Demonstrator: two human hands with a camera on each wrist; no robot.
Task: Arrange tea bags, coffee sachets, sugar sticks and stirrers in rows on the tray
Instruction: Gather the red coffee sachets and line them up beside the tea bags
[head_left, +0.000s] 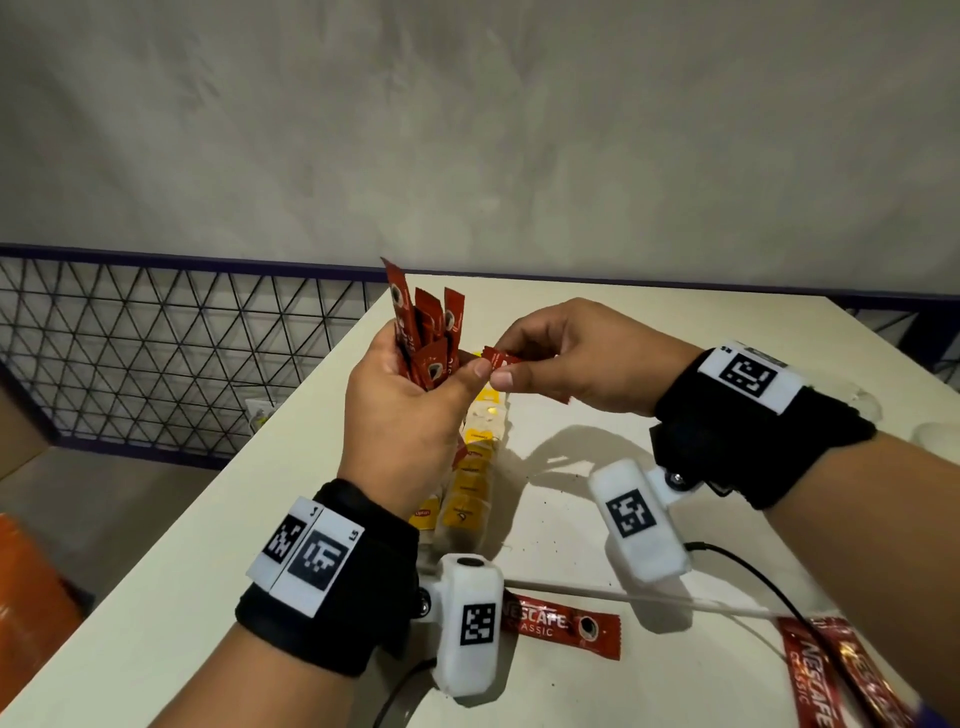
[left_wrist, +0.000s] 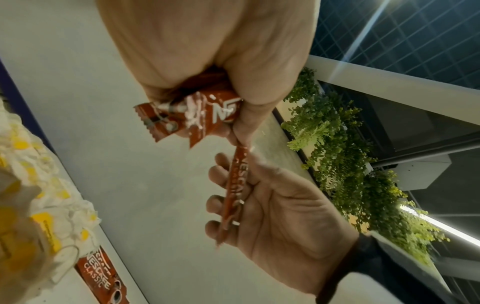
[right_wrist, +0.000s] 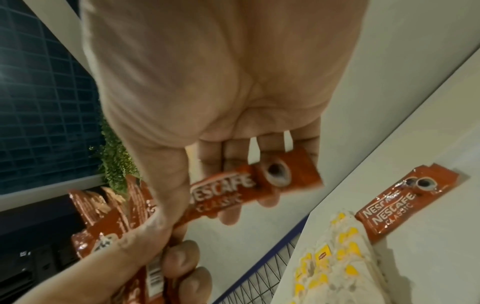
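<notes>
While gripped by both hands (head_left: 561, 358): sachets (head_left: 426, 332)

The left hand (head_left: 410, 415) hides the lower ends of its sachet bundle (head_left: 428, 332), perhaps six

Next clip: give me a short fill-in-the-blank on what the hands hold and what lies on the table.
1. The left hand grips a bunch of red coffee ____.
2. The right hand pinches ____ sachet of the same kind.
3. The tea bags on the table carry ____ tags.
4. The word printed under NESCAFE on the loose sachet is ____.

Missing words: sachets; one; yellow; CLASSIC
</notes>
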